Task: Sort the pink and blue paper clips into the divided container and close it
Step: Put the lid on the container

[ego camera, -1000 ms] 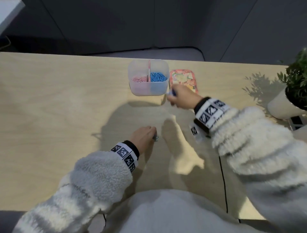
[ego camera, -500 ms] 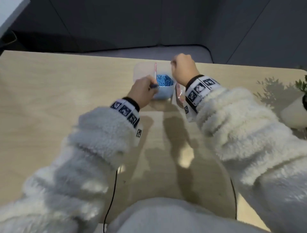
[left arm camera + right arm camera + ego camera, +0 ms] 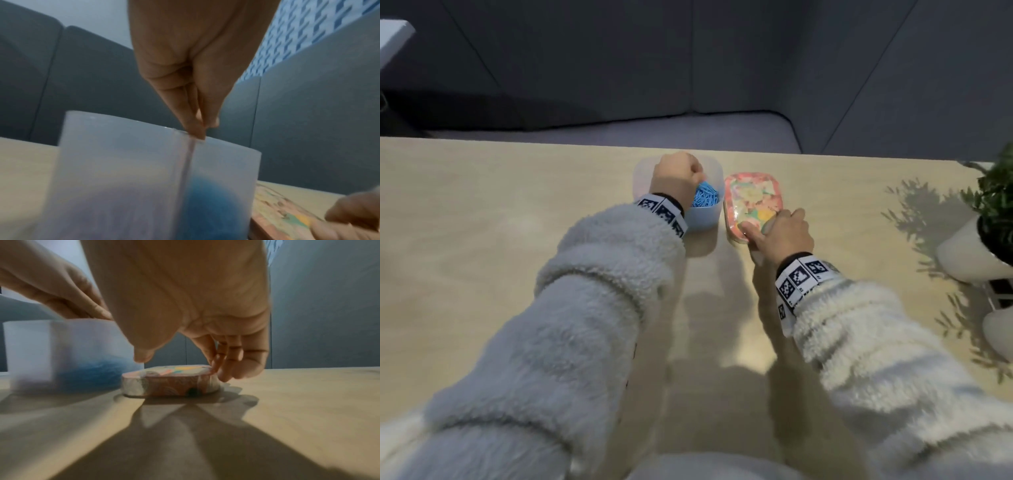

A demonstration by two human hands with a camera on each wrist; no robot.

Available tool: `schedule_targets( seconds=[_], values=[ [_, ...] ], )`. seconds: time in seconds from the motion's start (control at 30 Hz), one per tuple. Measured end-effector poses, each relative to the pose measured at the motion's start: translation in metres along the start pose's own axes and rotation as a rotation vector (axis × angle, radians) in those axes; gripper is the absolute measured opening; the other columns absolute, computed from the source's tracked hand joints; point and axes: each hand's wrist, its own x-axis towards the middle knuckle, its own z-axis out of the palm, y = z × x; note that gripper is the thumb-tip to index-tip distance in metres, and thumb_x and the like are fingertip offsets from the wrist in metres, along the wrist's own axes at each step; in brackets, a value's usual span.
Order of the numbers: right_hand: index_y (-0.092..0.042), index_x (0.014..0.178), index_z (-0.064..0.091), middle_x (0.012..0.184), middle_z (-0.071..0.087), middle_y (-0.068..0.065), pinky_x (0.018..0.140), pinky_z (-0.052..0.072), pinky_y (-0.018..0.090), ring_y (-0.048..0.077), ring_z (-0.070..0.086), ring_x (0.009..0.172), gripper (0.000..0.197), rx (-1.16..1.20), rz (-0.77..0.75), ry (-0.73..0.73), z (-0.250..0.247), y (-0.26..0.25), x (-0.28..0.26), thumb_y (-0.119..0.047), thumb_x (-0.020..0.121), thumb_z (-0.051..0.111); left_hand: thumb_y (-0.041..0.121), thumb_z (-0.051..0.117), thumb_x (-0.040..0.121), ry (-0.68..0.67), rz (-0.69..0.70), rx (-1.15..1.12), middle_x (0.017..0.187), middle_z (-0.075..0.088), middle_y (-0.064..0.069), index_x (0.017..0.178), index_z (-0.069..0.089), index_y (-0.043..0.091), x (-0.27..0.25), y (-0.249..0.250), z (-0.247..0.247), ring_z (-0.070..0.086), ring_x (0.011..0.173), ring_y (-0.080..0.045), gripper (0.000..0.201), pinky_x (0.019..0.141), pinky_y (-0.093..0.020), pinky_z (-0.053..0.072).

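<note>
1. Left hand (image 3: 677,176), fingertips pinched together, hovers over the frosted translucent plastic divided container (image 3: 703,219) at 12 o'clock.
2. Right hand (image 3: 784,234) grips the floral pink rounded lid (image 3: 751,195), lying flat just beside the container at 1 o'clock.
3. Blue paper clips (image 3: 705,198) fill the right compartment.

Left hand (image 3: 677,178) pinched (fingertips together), right hand (image 3: 784,236) curled, reaching forward.

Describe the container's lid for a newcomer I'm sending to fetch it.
On the wooden table, find the translucent container near the far edge. Just right of it lies the lid, flat, with the right hand on its near end. Only it has a pink rim and colourful print.
</note>
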Motion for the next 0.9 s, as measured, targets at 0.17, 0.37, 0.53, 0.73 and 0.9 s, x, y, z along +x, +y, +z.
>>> schedule_targets(
  seconds=[0.17, 0.37, 0.53, 0.73, 0.9],
  values=[
    [-0.002, 0.118, 0.048, 0.124, 0.042, 0.015, 0.089, 0.044, 0.044, 0.032, 0.040, 0.120, 0.084, 0.054, 0.112, 0.000, 0.007, 0.011, 0.000, -0.068, 0.068, 0.063, 0.023, 0.048, 0.090, 0.280, -0.099, 0.258, 0.133, 0.049, -0.014, 0.133, 0.042, 0.009, -0.031, -0.049, -0.008, 0.047, 0.116, -0.034, 0.046, 0.092, -0.041, 0.040],
    [-0.004, 0.122, 0.036, 0.120, 0.053, 0.016, 0.088, 0.044, 0.042, 0.037, 0.053, 0.112, 0.062, 0.437, 0.163, 0.085, -0.008, 0.018, -0.012, -0.033, 0.079, 0.070, 0.008, 0.029, 0.093, 0.061, -0.271, -0.059, 0.102, 0.056, -0.030, 0.121, 0.039, 0.002, -0.051, -0.068, -0.008, 0.057, 0.097, -0.043, 0.030, 0.072, -0.039, 0.039],
    [-0.009, 0.124, 0.045, 0.102, 0.061, 0.009, 0.083, 0.045, 0.036, 0.031, 0.059, 0.097, 0.035, 0.783, -0.129, 0.601, -0.051, 0.008, -0.034, -0.018, 0.090, 0.045, 0.008, 0.030, 0.094, 0.022, -0.219, -0.048, 0.112, 0.058, -0.030, 0.124, 0.044, 0.003, -0.075, -0.071, -0.010, 0.055, 0.102, -0.042, 0.033, 0.077, -0.037, 0.039],
    [-0.001, 0.125, 0.050, 0.125, 0.056, 0.010, 0.104, 0.040, 0.031, 0.022, 0.052, 0.117, 0.036, 0.898, -0.320, 0.560, -0.056, -0.034, -0.058, -0.018, 0.098, 0.033, 0.014, 0.036, 0.094, -0.049, -0.169, -0.092, 0.109, 0.063, -0.024, 0.130, 0.040, 0.007, -0.106, -0.076, -0.014, 0.057, 0.093, -0.036, 0.037, 0.076, -0.036, 0.041],
    [-0.004, 0.117, 0.054, 0.117, 0.061, 0.013, 0.097, 0.046, 0.034, 0.022, 0.057, 0.104, 0.034, 0.934, -0.117, 0.158, -0.018, -0.072, -0.048, -0.027, 0.093, 0.050, 0.030, 0.030, 0.099, 0.060, -0.223, -0.372, 0.140, 0.045, -0.011, 0.139, 0.035, 0.009, -0.096, -0.068, -0.025, 0.044, 0.126, -0.023, 0.045, 0.100, -0.029, 0.034]
  ],
)
